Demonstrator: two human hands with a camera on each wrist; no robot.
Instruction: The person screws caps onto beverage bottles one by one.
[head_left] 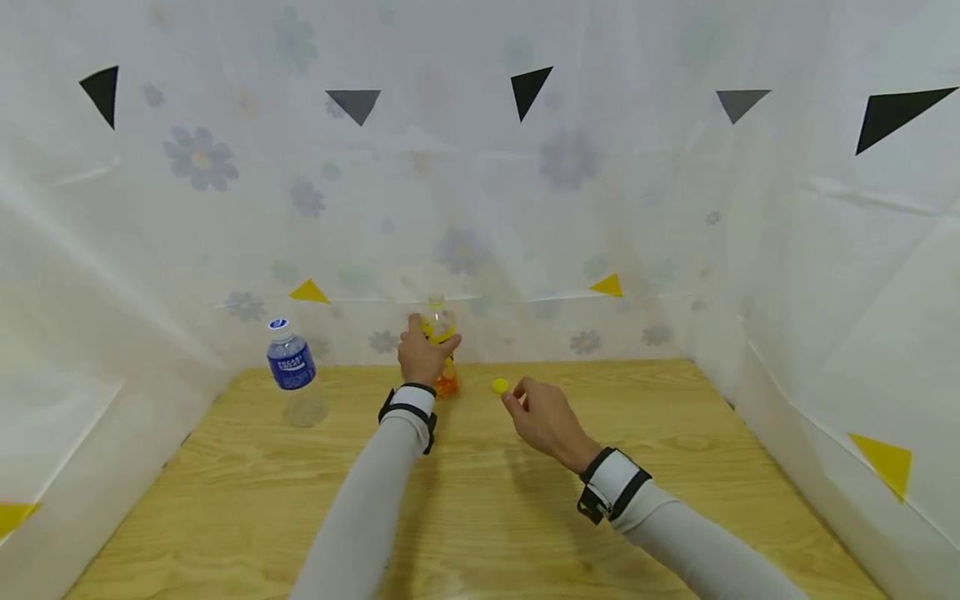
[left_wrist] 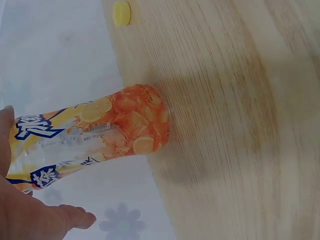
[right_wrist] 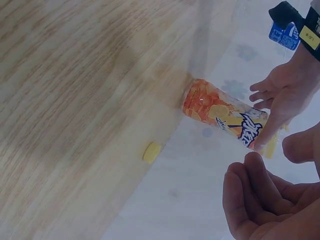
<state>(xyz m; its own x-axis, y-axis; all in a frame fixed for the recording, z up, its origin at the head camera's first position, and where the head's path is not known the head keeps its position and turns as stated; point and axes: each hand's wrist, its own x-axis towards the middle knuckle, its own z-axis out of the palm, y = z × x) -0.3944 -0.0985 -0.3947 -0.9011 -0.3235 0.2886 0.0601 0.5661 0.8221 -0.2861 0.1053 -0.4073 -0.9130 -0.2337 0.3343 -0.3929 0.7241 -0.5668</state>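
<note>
A bottle with an orange and yellow fruit label (left_wrist: 135, 120) stands upright on the table near the back wall, its neck bare of a cap. My left hand (head_left: 424, 357) is at the bottle's upper part, with its thumb (left_wrist: 75, 217) spread away from the side. In the right wrist view, one finger of that hand lies against the label. A small yellow cap (head_left: 500, 386) rests on the table to the bottle's right. Just right of the cap is my right hand (head_left: 549, 418), fingers loosely bent, holding nothing; a gap shows between thumb and fingertips.
At the left of the table (head_left: 465, 517) stands a clear bottle with a blue label (head_left: 292, 367) and a white-and-blue cap. Flower-patterned sheeting (head_left: 465, 200) closes off the back and both sides, marked with black, grey and yellow triangles.
</note>
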